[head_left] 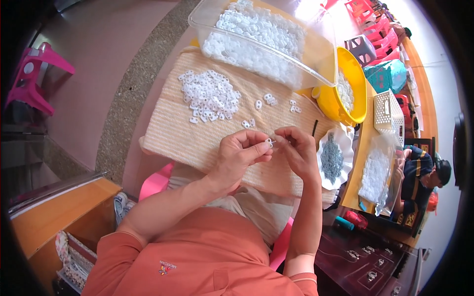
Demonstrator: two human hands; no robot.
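Note:
My left hand [246, 150] pinches a small white plastic piece with holes [269, 142] between thumb and fingers. Close against it, my right hand [297, 150] is closed in a pinch on a thin metal pin [274, 142], whose tip points at the piece. The exact fit between the two is too small to tell. Beyond my hands, several like pieces lie in small groups on the striped cloth [168, 130], among them a pair [248, 123]. Farther left is a large heap of white two-holed pieces [210, 96].
A clear plastic bin [316, 74] of white parts stands at the back. To its right is a yellow tub [363, 93] with more. A white scalloped dish [348, 153] holds grey metal pins. At far right a person [419, 177] sits by a tray of white parts [376, 167].

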